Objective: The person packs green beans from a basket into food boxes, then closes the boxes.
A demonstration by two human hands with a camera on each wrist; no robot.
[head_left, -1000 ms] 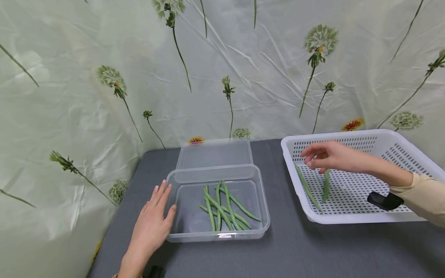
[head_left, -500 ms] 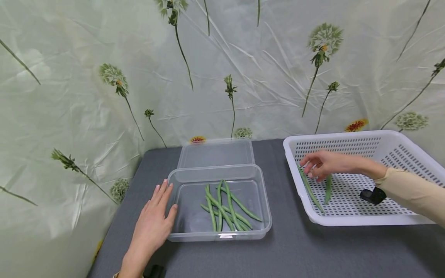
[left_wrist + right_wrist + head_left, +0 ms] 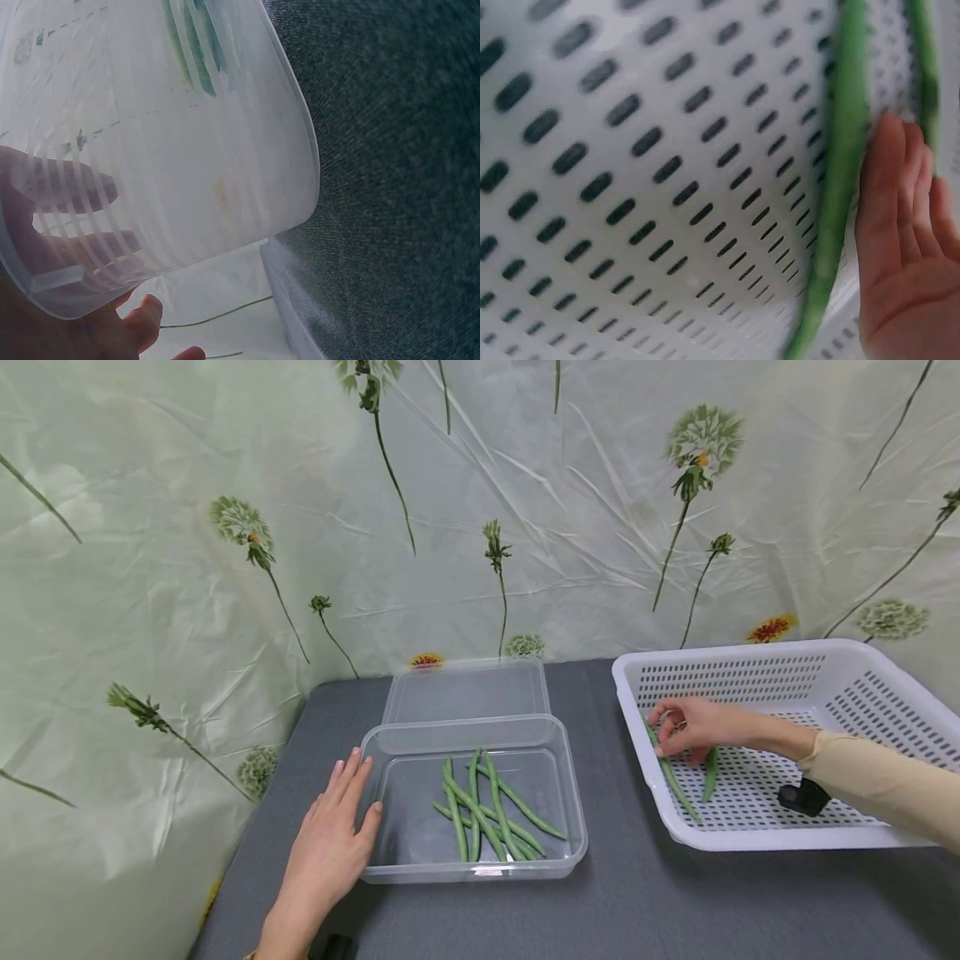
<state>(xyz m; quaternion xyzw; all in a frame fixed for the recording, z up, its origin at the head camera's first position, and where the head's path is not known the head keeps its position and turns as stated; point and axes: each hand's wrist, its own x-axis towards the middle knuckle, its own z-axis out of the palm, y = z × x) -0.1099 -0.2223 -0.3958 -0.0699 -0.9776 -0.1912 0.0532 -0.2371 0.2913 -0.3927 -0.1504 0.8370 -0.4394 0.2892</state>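
Observation:
Two green beans lie in a white perforated basket (image 3: pixel 795 839). My right hand (image 3: pixel 697 727) reaches in, its thumb and fingers pinching the upper part of the left green bean (image 3: pixel 681 795) beside the basket wall. The other green bean (image 3: pixel 711 777) lies just under that hand; in the right wrist view this second bean (image 3: pixel 840 150) runs along the near side of the fingers. My left hand (image 3: pixel 326 843), fingers straight, rests against the left side of a clear plastic container (image 3: pixel 420 872). Several green beans (image 3: pixel 497 797) lie crossed inside it.
Behind the container lies its clear lid (image 3: pixel 468 689) on the grey tabletop (image 3: pixel 600 902). A flower-printed sheet (image 3: pixel 450 527) hangs along the back and left. Grey surface separates the container from the basket.
My right hand has come down in the basket onto the left bean, and its thumb and fingers have closed on it. My left hand has stayed at the container.

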